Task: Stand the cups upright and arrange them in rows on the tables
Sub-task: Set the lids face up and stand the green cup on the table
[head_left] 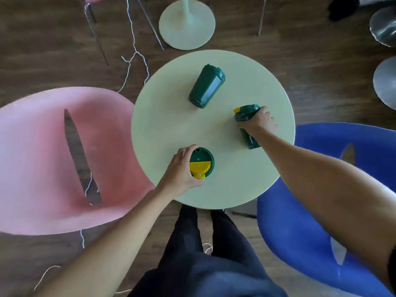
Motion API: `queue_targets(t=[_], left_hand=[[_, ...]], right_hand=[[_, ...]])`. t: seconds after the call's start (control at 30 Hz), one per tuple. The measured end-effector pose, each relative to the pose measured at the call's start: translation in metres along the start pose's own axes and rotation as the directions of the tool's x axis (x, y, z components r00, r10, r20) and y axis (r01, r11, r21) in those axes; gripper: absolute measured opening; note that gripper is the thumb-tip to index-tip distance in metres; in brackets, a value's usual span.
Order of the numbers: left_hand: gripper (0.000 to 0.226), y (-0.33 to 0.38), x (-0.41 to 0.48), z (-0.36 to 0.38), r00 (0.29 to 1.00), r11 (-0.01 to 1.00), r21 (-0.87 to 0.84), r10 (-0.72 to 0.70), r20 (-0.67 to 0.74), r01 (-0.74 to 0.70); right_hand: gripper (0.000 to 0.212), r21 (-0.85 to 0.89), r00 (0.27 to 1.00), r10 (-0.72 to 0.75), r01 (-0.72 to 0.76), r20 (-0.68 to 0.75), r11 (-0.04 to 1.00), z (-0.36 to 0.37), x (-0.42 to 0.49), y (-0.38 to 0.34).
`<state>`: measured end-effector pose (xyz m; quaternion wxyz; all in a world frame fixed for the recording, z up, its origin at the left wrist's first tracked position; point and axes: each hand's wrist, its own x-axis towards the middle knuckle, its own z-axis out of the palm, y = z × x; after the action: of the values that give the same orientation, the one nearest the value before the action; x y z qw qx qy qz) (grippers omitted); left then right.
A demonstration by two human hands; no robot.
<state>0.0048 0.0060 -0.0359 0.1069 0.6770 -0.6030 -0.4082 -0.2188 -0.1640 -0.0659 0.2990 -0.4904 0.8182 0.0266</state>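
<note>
Three dark green lidded cups are on a round pale green table [171, 116]. One cup [202, 162] stands upright near the front edge, its green and yellow lid facing up, and my left hand [182, 170] grips it from the left side. A second cup [246, 125] lies on its side at the right, yellow tab pointing away from me, with my right hand [260, 122] closed over its upper part. The third cup [206, 85] lies on its side at the back of the table, untouched, lid end away from me.
A pink chair [42, 159] stands left of the table and a blue chair [321, 221] right of it. The round base of another pale green table [187, 24] sits beyond. White cord [134, 50] trails on the wooden floor. Metal chair legs and grey bases stand further off.
</note>
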Motion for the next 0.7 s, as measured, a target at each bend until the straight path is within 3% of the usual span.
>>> queue_targets(t=[0.13, 0.3, 0.43, 0.7], left_hand=[[0.096, 0.005, -0.005, -0.002, 1.000, 0.999, -0.031, -0.019, 0.005, 0.019], [0.097, 0.011, -0.009, -0.002, 0.999, 0.999, -0.036, -0.035, 0.008, 0.036], [0.096, 0.011, -0.011, -0.001, 1.000, 0.999, -0.035, -0.021, 0.001, 0.021], [0.098, 0.009, -0.011, 0.003, 1.000, 0.999, -0.048, -0.014, -0.018, 0.013]], right_hand=[[0.088, 0.188, 0.990, -0.142, 0.140, -0.007, 0.972, -0.002, -0.026, 0.012], [0.101, 0.436, 0.919, -0.393, 0.343, 0.028, 0.832, 0.003, -0.083, 0.036], [0.092, 0.454, 0.843, -0.537, 0.468, 0.027, 0.758, 0.016, -0.116, 0.056], [0.091, 0.335, 0.769, -0.637, 0.585, 0.060, 0.738, 0.026, -0.126, 0.087]])
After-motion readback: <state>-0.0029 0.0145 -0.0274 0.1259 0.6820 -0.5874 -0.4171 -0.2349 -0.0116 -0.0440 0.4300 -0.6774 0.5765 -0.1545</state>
